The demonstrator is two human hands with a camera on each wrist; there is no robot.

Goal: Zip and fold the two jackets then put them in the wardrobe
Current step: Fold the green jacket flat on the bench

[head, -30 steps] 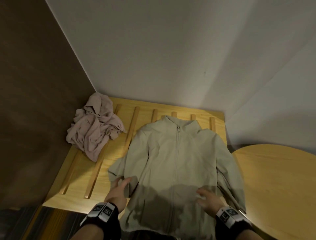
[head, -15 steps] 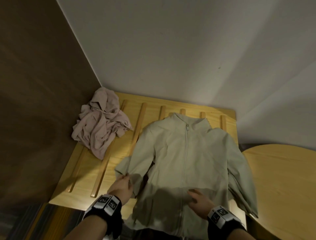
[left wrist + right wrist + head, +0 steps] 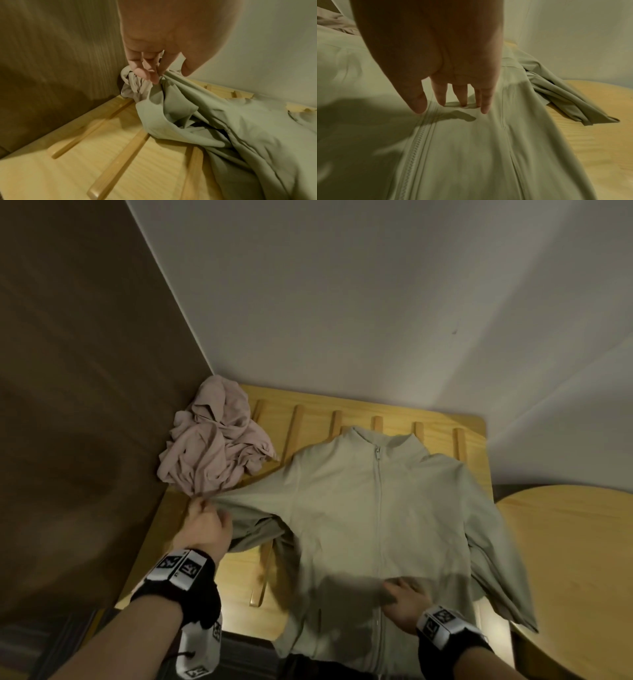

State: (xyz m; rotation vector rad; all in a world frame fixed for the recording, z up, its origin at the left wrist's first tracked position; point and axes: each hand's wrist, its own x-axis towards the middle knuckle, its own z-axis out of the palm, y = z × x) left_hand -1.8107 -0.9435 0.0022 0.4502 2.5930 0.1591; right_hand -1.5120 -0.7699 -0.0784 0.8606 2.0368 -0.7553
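Here the green jacket (image 3: 376, 508) lay face up on the slatted wooden worktop (image 3: 308, 412), zipped to the collar, its hem hanging over the near edge. The left hand (image 3: 205, 529) had its grip clenched on the end of the left sleeve (image 3: 171, 97), fingers (image 3: 147, 73) pinching the cloth and holding it stretched out toward the left wall. The right hand (image 3: 407, 601) was released, its straight fingertips (image 3: 462, 100) pressing flat on the jacket front just right of the zip (image 3: 418, 142).

The main risk seemed to be the pink jacket (image 3: 212, 446), crumpled in the far left corner: the stretched sleeve end was touching or almost touching its near edge, so a further pull could likely snag it and drag it along. The pinch held only a small bunch of thin cloth, which could probably slip out under tension. With one flat hand as the only anchor, a hard tug might slide the whole body leftward and skew the zip line, spoiling an even fold. The overhanging hem could also let the jacket creep off the near edge. The right sleeve (image 3: 556, 92) lay bunched toward the round table (image 3: 565, 559) and would need straightening. No wardrobe was in view.
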